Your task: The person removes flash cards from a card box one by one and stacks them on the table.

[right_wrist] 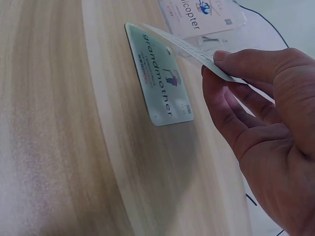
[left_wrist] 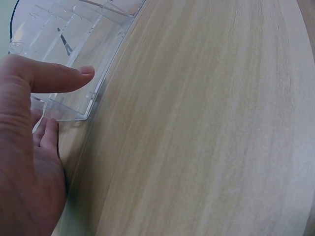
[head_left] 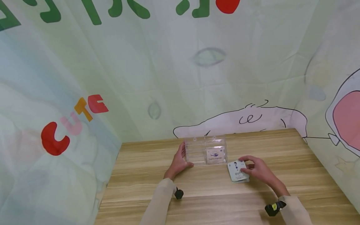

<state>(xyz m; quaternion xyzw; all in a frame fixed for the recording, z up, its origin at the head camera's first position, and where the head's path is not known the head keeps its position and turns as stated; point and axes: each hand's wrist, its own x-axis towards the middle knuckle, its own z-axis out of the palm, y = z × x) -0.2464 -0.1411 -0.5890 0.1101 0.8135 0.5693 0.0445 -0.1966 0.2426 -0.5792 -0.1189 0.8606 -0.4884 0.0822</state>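
A clear plastic box [head_left: 196, 157] with compartments stands near the table's back edge. My left hand [head_left: 179, 162] holds it at its front left corner, fingers along the left side and thumb [left_wrist: 74, 80] reaching across the front. Inside the box's right front compartment is a helicopter card [head_left: 216, 155]. To the right of the box, my right hand [head_left: 257, 170] pinches an "aunt" card [head_left: 235, 168] between thumb and fingers, tilted up at its right edge. Under it lies a "grandmother" card [right_wrist: 160, 78]; whether more cards are beneath cannot be told.
The wood-grain table [head_left: 208, 203] runs back to a printed fabric wall [head_left: 174, 72] with letters and cartoon drawings. Fabric also closes off the left and right sides. Small black devices [head_left: 178, 193] are strapped at both wrists.
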